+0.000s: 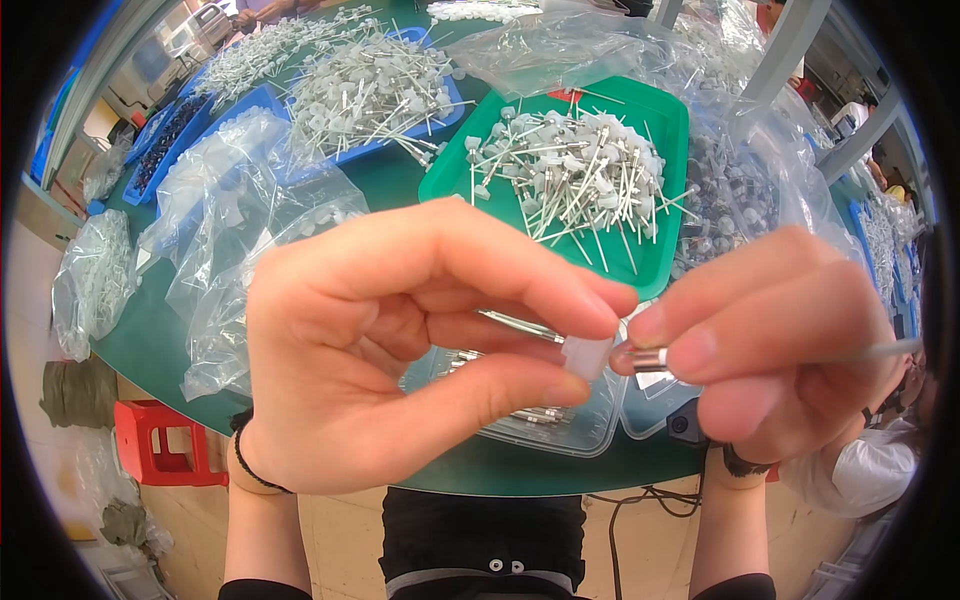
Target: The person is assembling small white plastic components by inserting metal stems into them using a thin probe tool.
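Observation:
My left hand (420, 340) pinches a small translucent white plastic cap (586, 357) between thumb and forefinger. Just to its right, my right hand (790, 340) grips a thin pale rod (880, 350) with a shiny silver metal collar (650, 360) and a rounded, see-through tip. That tip points at the cap, close beside it; whether the two touch I cannot tell. Below and behind my hands stands a clear plastic box (590, 440) with several thin metal-ended rods in it, partly hidden by my left hand.
Beyond my hands, a green tray (655, 265) holds a heap of white-capped rods (590, 170). A blue tray (420, 130) at the far left holds more. Clear plastic bags (260, 230) lie on both sides of the green table (140, 340). A red stool (165, 445) stands at lower left.

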{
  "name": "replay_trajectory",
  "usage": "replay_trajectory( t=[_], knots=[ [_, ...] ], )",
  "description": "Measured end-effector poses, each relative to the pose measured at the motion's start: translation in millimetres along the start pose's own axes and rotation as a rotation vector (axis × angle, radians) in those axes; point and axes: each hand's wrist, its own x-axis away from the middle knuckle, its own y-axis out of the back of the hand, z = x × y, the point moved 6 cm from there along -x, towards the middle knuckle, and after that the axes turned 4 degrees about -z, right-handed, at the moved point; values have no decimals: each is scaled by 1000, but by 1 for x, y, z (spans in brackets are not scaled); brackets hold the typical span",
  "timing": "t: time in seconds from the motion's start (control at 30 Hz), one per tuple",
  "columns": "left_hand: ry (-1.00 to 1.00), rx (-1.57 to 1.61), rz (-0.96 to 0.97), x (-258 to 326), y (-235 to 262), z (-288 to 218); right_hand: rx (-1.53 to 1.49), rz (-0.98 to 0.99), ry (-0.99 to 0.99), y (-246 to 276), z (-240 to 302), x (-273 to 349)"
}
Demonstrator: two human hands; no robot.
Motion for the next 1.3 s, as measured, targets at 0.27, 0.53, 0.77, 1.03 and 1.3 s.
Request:
replay_trajectory(
  t=[0.27, 0.53, 0.77, 1.03, 1.3],
  knots=[
    [22, 38, -24, 4, 0, -1, -21, -40, 4, -3, 1, -2],
    [124, 246, -62, 4, -2, 8, 18, -56, 37, 1, -1, 1],
    [24, 77, -89, 5, -2, 1, -32, -178, -28, 0, -3, 3],
    [-64, -48, -62, 5, -5, -1, -78, -148, 14, 2, -8, 6],
    [-177, -192, 28, 5, -3, -4, -82, -274, -87, -2, -6, 6]
  ],
)
